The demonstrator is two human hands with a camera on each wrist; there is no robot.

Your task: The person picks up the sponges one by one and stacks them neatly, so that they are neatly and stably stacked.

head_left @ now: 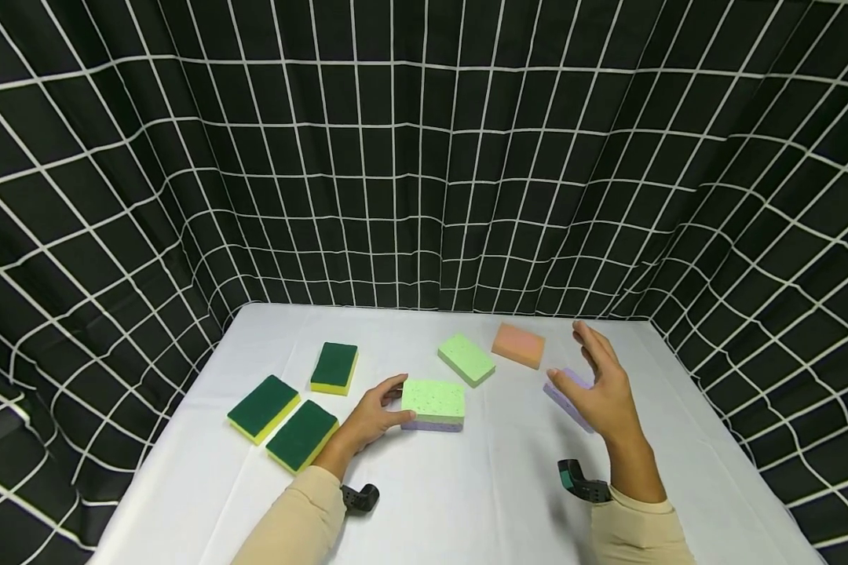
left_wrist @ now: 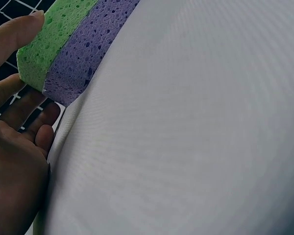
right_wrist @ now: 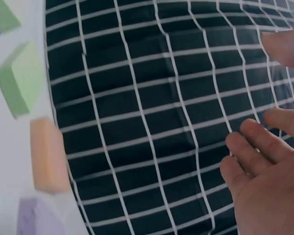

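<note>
A light green sponge (head_left: pixel 433 397) lies flat on top of a purple sponge (head_left: pixel 434 427) near the middle of the table. My left hand (head_left: pixel 369 417) holds the left end of this stack, thumb at the near side and fingers at the far side. In the left wrist view the thumb rests against the green sponge (left_wrist: pixel 63 29), with the purple sponge (left_wrist: pixel 90 51) below it. My right hand (head_left: pixel 603 396) is raised over a second purple sponge (head_left: pixel 562 403), partly hiding it. Its fingers are extended and spread from the thumb, holding nothing.
Another green sponge (head_left: pixel 466 359) and an orange sponge (head_left: pixel 518 345) lie behind, between the hands. Left of my left hand are three yellow scouring sponges with dark green tops (head_left: pixel 263 406). A black gridded curtain (head_left: pixel 424 157) surrounds the white table (head_left: pixel 466 502).
</note>
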